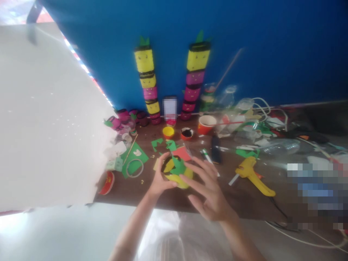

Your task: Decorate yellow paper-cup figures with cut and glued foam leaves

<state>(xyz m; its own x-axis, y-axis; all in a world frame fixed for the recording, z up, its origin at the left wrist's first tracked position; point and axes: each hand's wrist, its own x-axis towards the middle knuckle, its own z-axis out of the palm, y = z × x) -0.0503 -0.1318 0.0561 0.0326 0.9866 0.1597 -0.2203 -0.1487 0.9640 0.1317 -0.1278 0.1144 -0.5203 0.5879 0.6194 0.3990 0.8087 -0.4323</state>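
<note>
Currently clasps a yellow cup in the left hand, with the thumb on the near side and the fingers round the left side, over the near part of the brown worktop. Cannot tell about contact between cup and worktop. Shows a green leaf across the dark-rimmed mouth of the cup. Holds the right hand unclenched at the cup's right side, with fingers spread towards the leaf and the thumb well apart from them; cannot tell about contact at the fingertips. Just beyond the cup, includes red paper and green scraps, and behind those a yellow pot, a dark-filled pot and a larger red tub. To the left, includes a pale ring on a green sheet, and a red bowl tipped on its side near the worktop's edge. To the right, includes a yellow glue gun and, farther off, a clear bottle among blurred clutter. Against the blue wall, shows two upright, green-tipped, yellow and magenta stacks.
</note>
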